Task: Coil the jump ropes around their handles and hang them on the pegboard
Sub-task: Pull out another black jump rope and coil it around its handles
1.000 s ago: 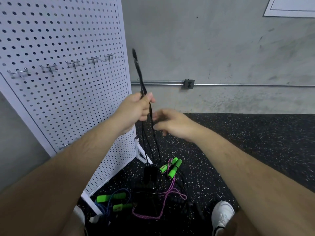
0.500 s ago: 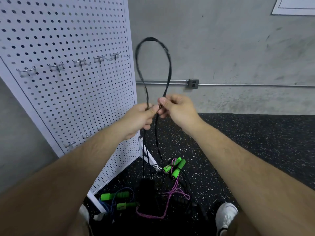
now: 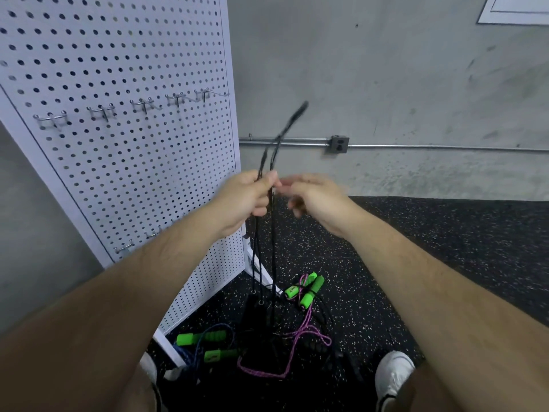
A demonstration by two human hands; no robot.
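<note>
Green-handled ropes (image 3: 309, 288) lie loose on the floor (image 3: 416, 263), uncoiled. Above them the black handles (image 3: 255, 310) dangle, their black rope (image 3: 274, 233) clenched in the left hand (image 3: 243, 200). The right hand (image 3: 318, 200), blurred just beside it, may or may not pinch a strand. The loop (image 3: 292, 120), wide a moment ago, is now a narrow fold, so this looks like gathering rather than wrapping. The pegboard hooks (image 3: 142, 106) are bare.

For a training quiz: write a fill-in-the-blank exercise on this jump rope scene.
1. The left hand grips a rope whose colour is ___.
2. The pink rope on the floor has ___ handles.
3. The hooks on the pegboard hold ___ ropes.
Missing words: black; green; no.
</note>
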